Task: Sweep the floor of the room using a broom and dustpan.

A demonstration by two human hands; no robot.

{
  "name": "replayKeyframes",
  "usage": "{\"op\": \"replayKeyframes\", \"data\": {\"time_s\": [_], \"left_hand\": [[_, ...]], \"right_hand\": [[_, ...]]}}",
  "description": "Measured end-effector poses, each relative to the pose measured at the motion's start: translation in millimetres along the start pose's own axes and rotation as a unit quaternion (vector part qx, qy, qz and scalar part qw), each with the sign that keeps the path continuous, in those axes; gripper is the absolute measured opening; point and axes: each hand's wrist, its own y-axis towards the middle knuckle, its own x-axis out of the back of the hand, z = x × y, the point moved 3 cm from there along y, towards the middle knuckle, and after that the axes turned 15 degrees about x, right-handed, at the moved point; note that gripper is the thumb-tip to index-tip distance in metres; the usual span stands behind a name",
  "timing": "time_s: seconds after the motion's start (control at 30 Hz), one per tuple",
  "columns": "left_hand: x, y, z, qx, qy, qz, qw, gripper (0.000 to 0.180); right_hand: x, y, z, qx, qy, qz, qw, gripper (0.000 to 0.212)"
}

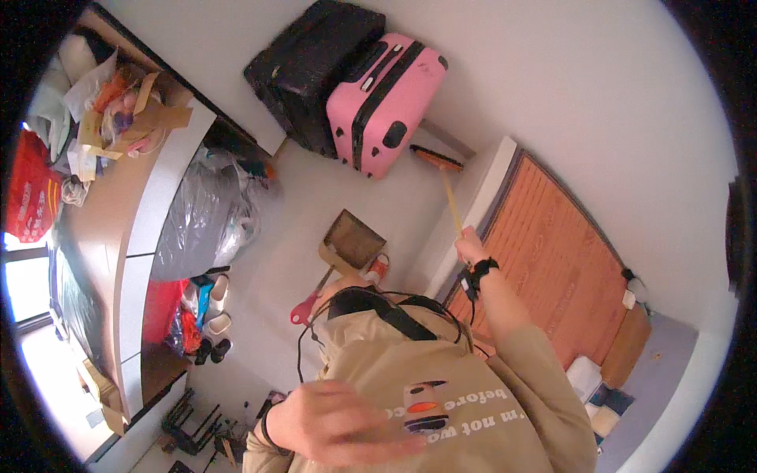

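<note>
And here we are, looking straight down on the right hand (471, 246), its fingers wrapped snugly around the thin yellow stick of the broom (449, 189)! We follow that stick up to the orange-and-dark head, just beside the pink suitcase (398, 102) and near the end of the bed (552, 260). A dark watch (482, 272) rides the right wrist.

Over to the left hand (339, 422): we have it in front of the tan shirt (465, 370), fingers blurred, loosely stretched and held near one another, a dark band (268, 426) at the wrist.

Now the lettering! On that shirt we get pale printed words, upside down from our seat, set about a small picture with an orange patch; the left hand covers part of the print. Far left, the red bag (33, 189) carries pale characters and yellowish stripes, too small and bent for us to make out safely.

On the floor, the dustpan (355, 240) sits between the broom and the shelving (169, 150), its reddish handle reaching back toward the body; whether anything grips that handle, we cannot tell. A red shoe (380, 268) shows just beside it, and the black suitcase (315, 71) stands up against the pink one.
</note>
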Motion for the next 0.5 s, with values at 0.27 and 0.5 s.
{"op": "replayKeyframes", "data": {"time_s": [0.27, 0.5], "left_hand": [[4.6, -119.9, 199.3, 0.552, 0.384, -0.100, 0.733, 0.035], [-7.4, -148.9, 241.4, 0.718, 0.273, -0.073, 0.636, 0.052]], "right_hand": [[-2.6, -109.3, 56.5, -0.064, -0.062, 0.146, 0.985, 0.014], [30.7, -143.1, 39.6, -0.056, 0.186, 0.029, 0.980, 0.008]]}}
